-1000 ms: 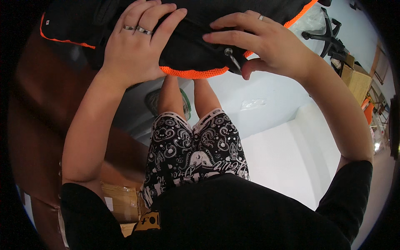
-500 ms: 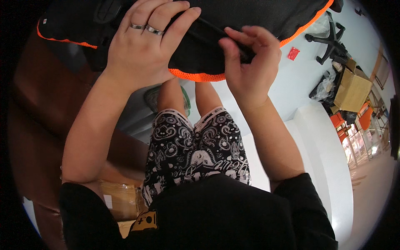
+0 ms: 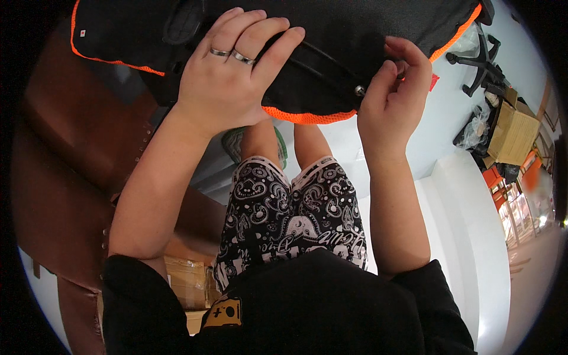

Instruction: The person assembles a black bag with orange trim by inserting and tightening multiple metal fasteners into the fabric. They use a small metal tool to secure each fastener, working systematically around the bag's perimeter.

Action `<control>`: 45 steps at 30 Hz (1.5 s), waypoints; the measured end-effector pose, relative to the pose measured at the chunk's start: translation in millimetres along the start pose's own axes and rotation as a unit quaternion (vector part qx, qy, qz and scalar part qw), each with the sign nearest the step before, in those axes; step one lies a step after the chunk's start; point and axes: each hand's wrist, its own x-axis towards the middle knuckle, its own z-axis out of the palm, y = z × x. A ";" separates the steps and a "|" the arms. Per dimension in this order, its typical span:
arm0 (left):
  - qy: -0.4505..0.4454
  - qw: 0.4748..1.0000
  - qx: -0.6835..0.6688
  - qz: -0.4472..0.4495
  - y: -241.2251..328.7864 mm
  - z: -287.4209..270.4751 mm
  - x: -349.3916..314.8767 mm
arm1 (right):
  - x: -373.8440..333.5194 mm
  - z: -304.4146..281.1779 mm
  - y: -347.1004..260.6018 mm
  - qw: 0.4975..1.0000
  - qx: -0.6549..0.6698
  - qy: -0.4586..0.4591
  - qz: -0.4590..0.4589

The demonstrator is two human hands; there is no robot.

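Observation:
A black fabric panel (image 3: 331, 65) with orange mesh edging (image 3: 307, 115) spans the top of the view, running out of the frame. My left hand (image 3: 228, 77), with two rings, lies across its near edge; the fingers stretch over the fabric and the thumb is hidden, as if clasping it. A dark slim bar or seam (image 3: 325, 54) runs slantwise on the panel. Near its lower end shows a small silver rounded metal piece (image 3: 360, 90), right beside my right hand (image 3: 397, 89). That hand is closed, thumb and fingers curled; what they hold cannot be made out.
Brown leather-like furniture (image 3: 65, 195) fills the left side, with a cardboard box (image 3: 184, 284) by my left elbow. To the right are a black star-shaped chair base (image 3: 482, 62), an open carton (image 3: 513, 133), clear plastic wrapping (image 3: 473, 127) and a white curved ledge (image 3: 467, 207).
My right hand has moved right along the panel and its fingers have curled in. The silver metal piece has come into sight. The whole view has shifted slightly.

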 end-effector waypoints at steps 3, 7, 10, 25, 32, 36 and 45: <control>0.001 1.000 0.007 0.008 -3.4 2.0 -0.2 | -1.8 2.0 -1.2 0.996 0.077 0.000 0.037; -0.005 1.000 0.008 0.013 -8.5 1.4 -0.8 | 21.9 -42.3 24.6 0.961 -0.079 -0.182 -0.191; -0.002 1.000 0.013 0.019 -10.5 2.6 -0.4 | 45.3 -57.8 34.0 0.876 -0.171 -0.238 -0.383; 0.030 0.999 -0.010 0.028 -3.3 3.0 6.8 | -33.9 -29.3 11.6 0.965 -0.247 -0.072 -0.058; 0.050 0.998 0.004 0.037 5.1 9.7 16.5 | -36.3 -43.5 1.1 0.970 -0.181 -0.143 0.078; 0.039 0.999 0.001 0.026 8.7 4.0 24.7 | 2.2 -81.9 14.9 0.948 -0.143 -0.264 -0.104; 0.093 0.995 -0.010 0.023 -2.7 10.7 17.6 | 102.2 -66.9 21.0 0.779 -0.061 -0.602 -0.165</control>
